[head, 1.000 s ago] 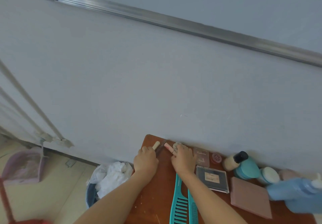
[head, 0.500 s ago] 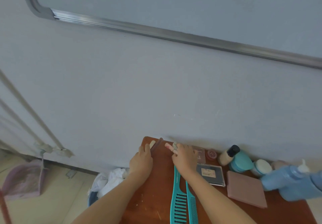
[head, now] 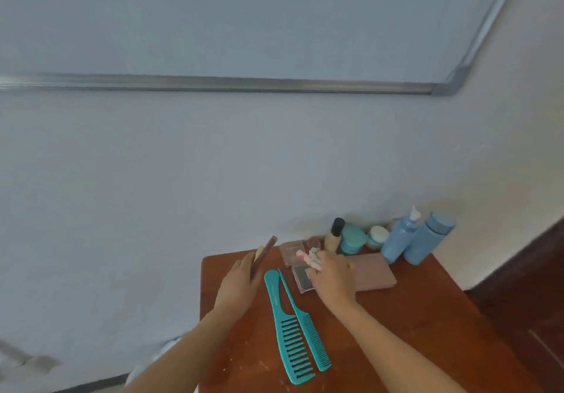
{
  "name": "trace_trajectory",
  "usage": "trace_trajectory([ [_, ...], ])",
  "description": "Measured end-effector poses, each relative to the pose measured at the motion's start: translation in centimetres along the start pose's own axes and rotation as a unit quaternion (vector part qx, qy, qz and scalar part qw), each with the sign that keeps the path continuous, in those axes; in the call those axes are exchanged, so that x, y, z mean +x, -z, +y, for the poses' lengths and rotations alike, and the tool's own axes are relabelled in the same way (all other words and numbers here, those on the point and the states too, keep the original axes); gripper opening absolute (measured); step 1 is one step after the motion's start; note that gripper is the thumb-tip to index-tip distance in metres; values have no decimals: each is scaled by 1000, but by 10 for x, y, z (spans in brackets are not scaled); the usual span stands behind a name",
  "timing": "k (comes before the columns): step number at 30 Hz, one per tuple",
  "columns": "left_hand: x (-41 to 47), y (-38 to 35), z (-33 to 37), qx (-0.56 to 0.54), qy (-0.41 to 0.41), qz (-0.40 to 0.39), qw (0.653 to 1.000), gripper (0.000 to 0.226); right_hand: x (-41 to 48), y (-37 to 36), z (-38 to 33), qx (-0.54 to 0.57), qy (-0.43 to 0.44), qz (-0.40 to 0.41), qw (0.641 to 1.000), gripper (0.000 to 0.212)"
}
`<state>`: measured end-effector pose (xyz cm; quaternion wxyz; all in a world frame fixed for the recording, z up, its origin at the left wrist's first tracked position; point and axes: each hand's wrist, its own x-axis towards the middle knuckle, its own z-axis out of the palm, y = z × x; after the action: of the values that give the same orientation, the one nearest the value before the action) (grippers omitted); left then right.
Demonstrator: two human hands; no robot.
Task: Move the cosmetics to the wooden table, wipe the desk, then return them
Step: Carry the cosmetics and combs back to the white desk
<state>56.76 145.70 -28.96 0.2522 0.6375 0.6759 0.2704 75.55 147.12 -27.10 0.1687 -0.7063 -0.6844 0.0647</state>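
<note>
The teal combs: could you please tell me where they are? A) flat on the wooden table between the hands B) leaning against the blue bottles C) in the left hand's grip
A: the teal combs lie flat, side by side, on the wooden table, between the left hand gripping a brown stick and the right hand holding small pink tubes.

Soft, even daylight, cool grey on the wall (head: 152, 179), warmer toward the right. Faint shadows behind the bottles (head: 409, 240). Mild motion blur throughout; the lower left corner is smeared.
</note>
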Motion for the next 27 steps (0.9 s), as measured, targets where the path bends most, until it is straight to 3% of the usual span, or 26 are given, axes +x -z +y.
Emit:
trace_trajectory([
  [6,-4,-7,12,-35,-122,-94,987,40,-64,26,4,-34,-144,61,987,35],
  [12,-44,-25,31,-6,-246,-190,950,45,-163,46,6,-92,-295,97,946,30],
  [15,-83,-44,55,30,-330,-233,914,45,-230,65,18,-112,-362,108,919,31],
  [19,-163,-64,95,-30,-398,-305,865,40,-330,101,39,-131,-448,134,874,35],
  [22,-236,-77,123,-96,-485,-369,787,40,-415,122,47,-132,-511,159,834,39],
  [24,-288,-92,139,-47,-527,-395,751,43,-477,133,49,-127,-551,179,805,39],
  [27,-372,-109,163,-8,-553,-409,726,44,-572,144,50,-125,-606,206,759,37],
])
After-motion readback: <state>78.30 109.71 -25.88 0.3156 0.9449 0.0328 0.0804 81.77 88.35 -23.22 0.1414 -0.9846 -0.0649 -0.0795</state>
